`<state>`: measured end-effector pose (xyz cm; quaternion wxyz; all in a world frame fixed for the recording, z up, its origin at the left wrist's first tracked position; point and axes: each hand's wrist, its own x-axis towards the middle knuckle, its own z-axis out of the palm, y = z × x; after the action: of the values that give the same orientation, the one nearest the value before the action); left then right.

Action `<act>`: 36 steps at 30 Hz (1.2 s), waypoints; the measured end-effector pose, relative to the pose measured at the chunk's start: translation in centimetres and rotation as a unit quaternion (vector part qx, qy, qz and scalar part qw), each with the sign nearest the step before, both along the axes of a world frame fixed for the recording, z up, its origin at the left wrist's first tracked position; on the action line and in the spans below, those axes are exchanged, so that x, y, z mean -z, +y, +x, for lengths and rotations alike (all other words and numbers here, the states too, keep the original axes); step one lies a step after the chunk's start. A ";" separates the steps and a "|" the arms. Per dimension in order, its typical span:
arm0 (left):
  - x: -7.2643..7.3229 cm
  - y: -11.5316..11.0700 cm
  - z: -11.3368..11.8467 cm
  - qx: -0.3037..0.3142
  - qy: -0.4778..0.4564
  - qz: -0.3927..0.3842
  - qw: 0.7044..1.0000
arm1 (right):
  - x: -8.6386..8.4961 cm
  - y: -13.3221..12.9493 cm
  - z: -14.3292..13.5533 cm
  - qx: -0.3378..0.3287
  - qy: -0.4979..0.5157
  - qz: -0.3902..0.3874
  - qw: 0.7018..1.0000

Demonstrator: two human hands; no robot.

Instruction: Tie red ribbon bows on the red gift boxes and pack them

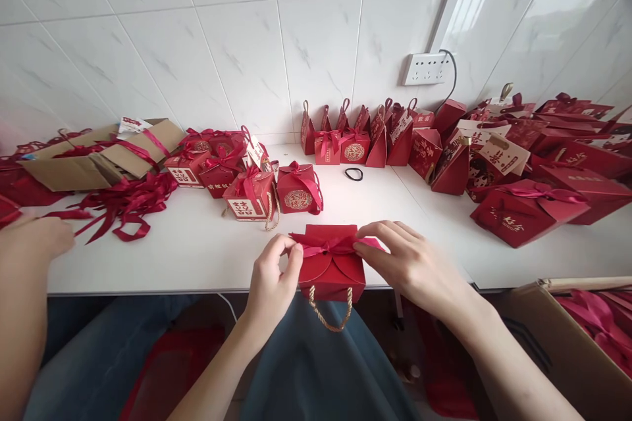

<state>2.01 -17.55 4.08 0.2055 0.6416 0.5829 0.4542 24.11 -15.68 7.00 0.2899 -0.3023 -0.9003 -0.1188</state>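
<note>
A small red gift box [332, 271] with a gold rope handle [330, 321] sits at the front edge of the white table. Across its top runs a red ribbon [328, 245], knotted in the middle. My left hand [277, 276] pinches the ribbon at the box's left side, thumb and forefinger together. On the other side, my right hand [402, 260] has its thumb and fingers on the ribbon's right part. The rope handle hangs down over the table edge, touched by neither hand.
Finished-looking red boxes [300, 191] stand behind. Loose ribbons [131, 204] and an open carton [93, 161] lie left, near another person's hand [44, 237]. More red boxes [530, 207] crowd the right. A black loop [353, 174] lies mid-table; a carton [553, 329] is front right.
</note>
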 end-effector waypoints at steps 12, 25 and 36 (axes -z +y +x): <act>-1.2 0.6 0.1 0.054 -0.088 -0.117 0.988 | 0.5 -1.4 -2.2 0.158 0.207 -0.400 0.879; -0.9 0.7 0.4 0.065 -0.140 -0.126 0.980 | 1.2 0.1 -1.8 0.080 0.293 -0.479 0.823; -0.8 0.6 0.5 0.063 -0.130 -0.121 0.982 | 0.9 -0.3 -3.2 0.125 0.275 -0.311 0.901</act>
<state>2.52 -16.90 4.90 0.3838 0.5831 0.5604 0.4456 20.92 -15.94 6.08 0.4003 -0.5078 -0.7305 0.2197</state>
